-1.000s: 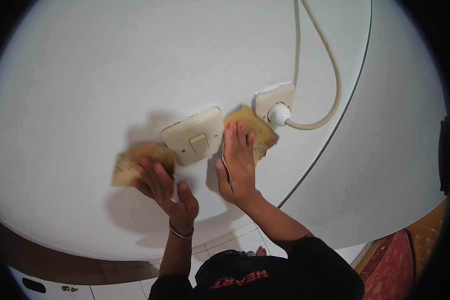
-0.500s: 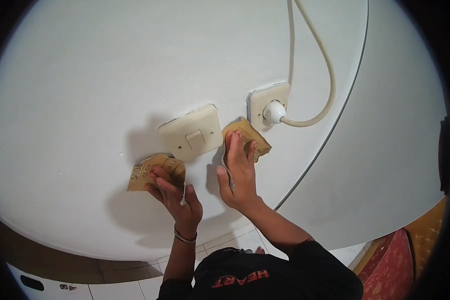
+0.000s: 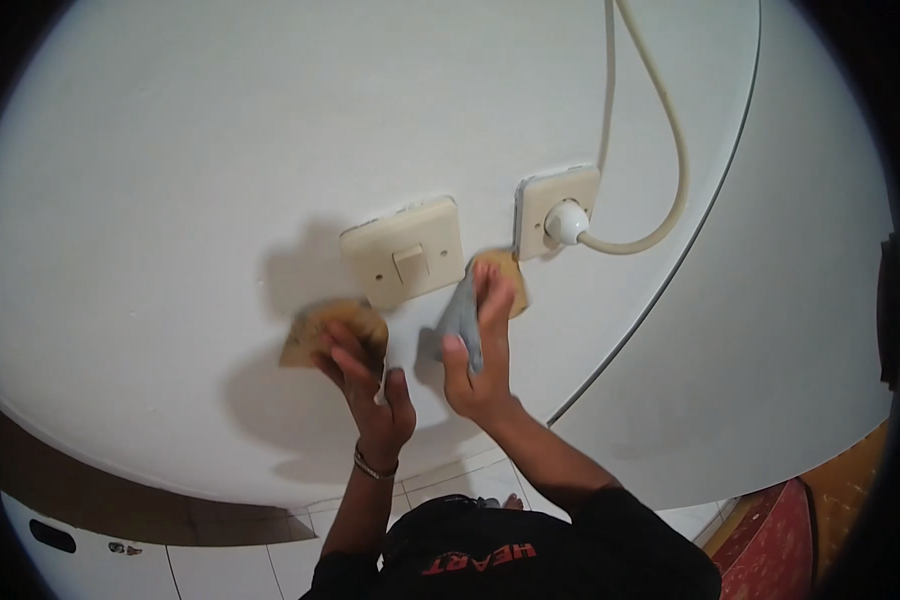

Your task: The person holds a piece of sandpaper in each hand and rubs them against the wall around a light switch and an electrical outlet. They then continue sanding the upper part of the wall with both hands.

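Note:
My left hand (image 3: pixel 370 390) lies against a brown-backed sheet of sandpaper (image 3: pixel 320 325) on the white wall, below and left of a cream light switch plate (image 3: pixel 375 245). Its fingers are apart and slightly blurred. My right hand (image 3: pixel 485 350) holds a second sandpaper piece (image 3: pixel 457 325), folded so that grey and brown faces show, between thumb and fingers. That piece is just right of the switch plate and below a socket plate (image 3: pixel 535 200), where a round white plug (image 3: pixel 567 222) is inserted.
A cream cable (image 3: pixel 682 170) loops from the plug up the wall. A dark seam (image 3: pixel 670 270) curves down the right side. White floor tiles (image 3: pixel 460 480), a white surface (image 3: pixel 230 570) and red patterned fabric (image 3: pixel 770 545) lie below.
The right-hand sandpaper has folded over, showing more of its grey face. The view has shifted, so the plates appear farther right. My left hand and its sheet appear slightly right and blurred.

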The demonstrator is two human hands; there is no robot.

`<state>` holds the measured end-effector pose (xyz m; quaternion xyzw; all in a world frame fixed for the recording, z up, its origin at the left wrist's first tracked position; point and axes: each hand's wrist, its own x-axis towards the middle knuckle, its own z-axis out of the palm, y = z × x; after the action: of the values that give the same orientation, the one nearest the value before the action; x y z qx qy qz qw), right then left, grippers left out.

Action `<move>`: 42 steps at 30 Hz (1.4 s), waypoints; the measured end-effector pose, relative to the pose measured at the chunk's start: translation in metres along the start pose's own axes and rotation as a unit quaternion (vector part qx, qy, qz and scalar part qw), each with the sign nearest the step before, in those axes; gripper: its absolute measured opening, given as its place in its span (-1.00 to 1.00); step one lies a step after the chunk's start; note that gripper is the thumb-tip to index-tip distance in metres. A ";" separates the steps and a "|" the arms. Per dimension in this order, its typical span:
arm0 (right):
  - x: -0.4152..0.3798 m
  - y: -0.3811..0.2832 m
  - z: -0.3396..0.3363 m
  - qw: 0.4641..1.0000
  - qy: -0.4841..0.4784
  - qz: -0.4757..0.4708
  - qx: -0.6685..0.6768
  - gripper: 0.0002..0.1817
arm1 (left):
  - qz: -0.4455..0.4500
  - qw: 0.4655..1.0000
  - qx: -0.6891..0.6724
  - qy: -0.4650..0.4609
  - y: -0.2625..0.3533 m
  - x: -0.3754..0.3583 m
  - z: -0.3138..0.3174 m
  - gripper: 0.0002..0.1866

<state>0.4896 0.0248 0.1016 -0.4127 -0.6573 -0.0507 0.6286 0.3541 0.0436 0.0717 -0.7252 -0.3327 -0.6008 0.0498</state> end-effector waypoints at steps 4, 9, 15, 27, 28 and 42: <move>0.026 -0.014 -0.001 0.999 0.045 -0.016 0.000 -0.31 | 0.014 0.999 -0.041 0.020 0.014 0.039 -0.008 -0.29; -0.028 0.027 0.006 0.998 -0.019 0.013 -0.050 -0.39 | -0.018 0.999 -0.036 -0.012 -0.008 -0.008 -0.003 -0.32; 0.011 0.004 -0.013 0.999 0.006 -0.007 -0.049 -0.40 | -0.044 0.999 -0.025 -0.006 0.024 0.004 0.007 -0.31; -0.018 0.001 -0.007 0.997 -0.001 0.071 -0.019 -0.36 | -0.046 0.987 -0.148 0.038 0.026 0.018 0.003 -0.34; -0.020 0.005 -0.005 0.997 -0.006 0.076 -0.027 -0.35 | -0.047 0.987 -0.149 0.035 0.022 0.014 0.002 -0.34; -0.012 0.030 -0.014 0.982 -0.068 -0.055 -0.166 -0.41 | -0.068 0.995 0.046 -0.049 0.020 -0.004 0.009 -0.37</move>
<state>0.5166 0.0305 0.0805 -0.4773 -0.7027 -0.1650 0.5011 0.3717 0.0311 0.0724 -0.7266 -0.4107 -0.5503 0.0258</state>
